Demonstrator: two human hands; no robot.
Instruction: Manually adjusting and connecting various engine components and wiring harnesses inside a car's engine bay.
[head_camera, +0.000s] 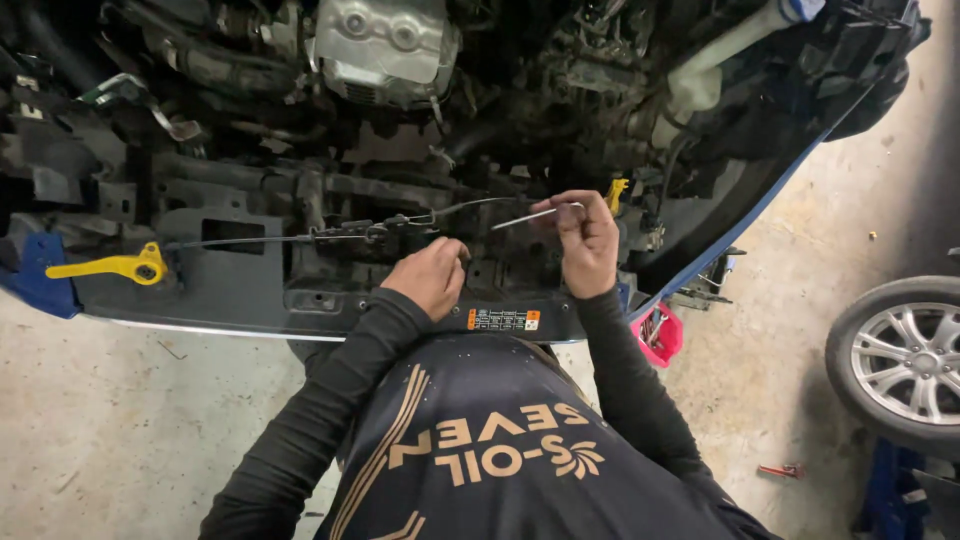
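I lean over the open engine bay of a car, at its black front panel (250, 295). My left hand (432, 274) rests closed on the black latch mechanism (385, 236) in the middle of that panel. My right hand (585, 240) pinches the end of a thin metal cable (525, 215) that curves from the latch up to my fingers. A second stretch of cable (250, 241) runs left from the latch toward a yellow lever (115, 267). My dark long sleeves and printed shirt fill the lower middle of the view.
Engine parts, hoses and a silver cover (385, 40) sit deep in the bay. A white reservoir tube (715, 60) is at upper right. A wheel with an alloy rim (900, 360) stands on the concrete floor at right. A red container (658, 335) lies under the bumper.
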